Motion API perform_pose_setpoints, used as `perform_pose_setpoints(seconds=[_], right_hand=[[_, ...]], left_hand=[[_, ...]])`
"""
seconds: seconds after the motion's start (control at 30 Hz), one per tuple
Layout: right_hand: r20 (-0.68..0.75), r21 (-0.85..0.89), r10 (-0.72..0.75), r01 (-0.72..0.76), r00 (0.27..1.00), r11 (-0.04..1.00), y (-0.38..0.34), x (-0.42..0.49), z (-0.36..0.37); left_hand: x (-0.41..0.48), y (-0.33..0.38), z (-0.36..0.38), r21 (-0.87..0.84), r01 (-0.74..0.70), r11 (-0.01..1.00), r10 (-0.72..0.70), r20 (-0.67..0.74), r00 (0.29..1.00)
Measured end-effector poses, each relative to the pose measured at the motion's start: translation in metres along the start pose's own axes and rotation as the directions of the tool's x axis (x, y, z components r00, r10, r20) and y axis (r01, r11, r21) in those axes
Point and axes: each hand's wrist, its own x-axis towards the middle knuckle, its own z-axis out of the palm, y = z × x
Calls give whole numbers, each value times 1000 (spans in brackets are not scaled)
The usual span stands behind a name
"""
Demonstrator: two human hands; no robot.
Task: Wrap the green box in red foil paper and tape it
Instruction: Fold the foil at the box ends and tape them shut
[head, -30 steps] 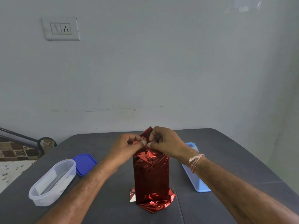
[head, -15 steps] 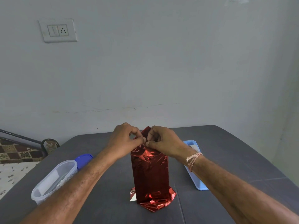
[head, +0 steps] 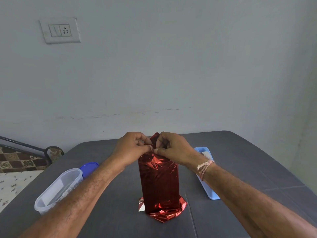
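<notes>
The red foil paper (head: 159,182) stood as a tall upright wrap on the desk (head: 240,160), directly below both grips; the box under it was hidden. Its foot flared into a crumpled skirt, with a silver corner showing on the left-grip side. Its top edge rose to a point between the two grips.

The left grip (head: 132,148) and right grip (head: 173,148) met thumb to thumb over that top edge. Each had its fingers curled and its thumb and forefinger closed on the foil, knuckles facing the wall. Both forearms ran in low from the near corners, leaving bare desk between them around the foot. A thread band (head: 205,166) circled the right wrist.

The desk's rounded far edge lay just behind the grips. Out to the left grip's side and nearer the person sat a clear tub (head: 58,189), touching the forearm, with a blue lid (head: 89,168) just behind it. Beside the right grip, a pale blue tray (head: 208,194) lay partly under the wrist.
</notes>
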Motion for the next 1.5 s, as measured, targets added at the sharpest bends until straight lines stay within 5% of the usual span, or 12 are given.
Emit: perform_pose_setpoints(seconds=[0.57, 0.93, 1.5], right_hand=[[13, 7, 24, -24, 1000, 1000, -3, 0, -1], [17, 13, 21, -21, 1000, 1000, -5, -2, -1], [10, -17, 32, -32, 999, 999, -5, -1, 0]], left_hand=[[4, -12, 4, 154, -51, 987, 57, -35, 998], [0, -22, 8, -162, 16, 987, -21, -28, 999], [4, -34, 20, -369, 160, 916, -182, -26, 983]])
